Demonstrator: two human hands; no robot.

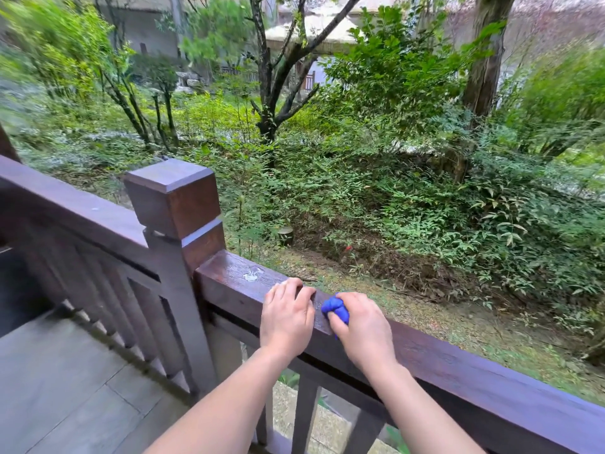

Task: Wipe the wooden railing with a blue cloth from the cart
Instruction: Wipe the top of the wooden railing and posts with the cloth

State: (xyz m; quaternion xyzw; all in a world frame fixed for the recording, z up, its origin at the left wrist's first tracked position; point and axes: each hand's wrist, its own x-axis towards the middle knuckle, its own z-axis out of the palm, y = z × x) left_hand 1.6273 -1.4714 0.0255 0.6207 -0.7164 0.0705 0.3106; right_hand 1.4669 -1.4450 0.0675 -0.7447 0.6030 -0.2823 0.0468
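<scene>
A dark brown wooden railing (458, 365) runs from a square corner post (176, 204) down to the lower right. My right hand (363, 326) presses a bunched blue cloth (335, 308) against the top of the rail. My left hand (288, 312) lies just left of it, fingers curled over the rail's top edge and holding nothing. A pale wet smear (252, 274) sits on the rail between my left hand and the post. The cart is not in view.
A second rail section with upright balusters (98, 267) runs left from the post. Grey floor tiles (65, 388) lie below at the left. Beyond the railing are shrubs, trees and a sloping bank (393, 198).
</scene>
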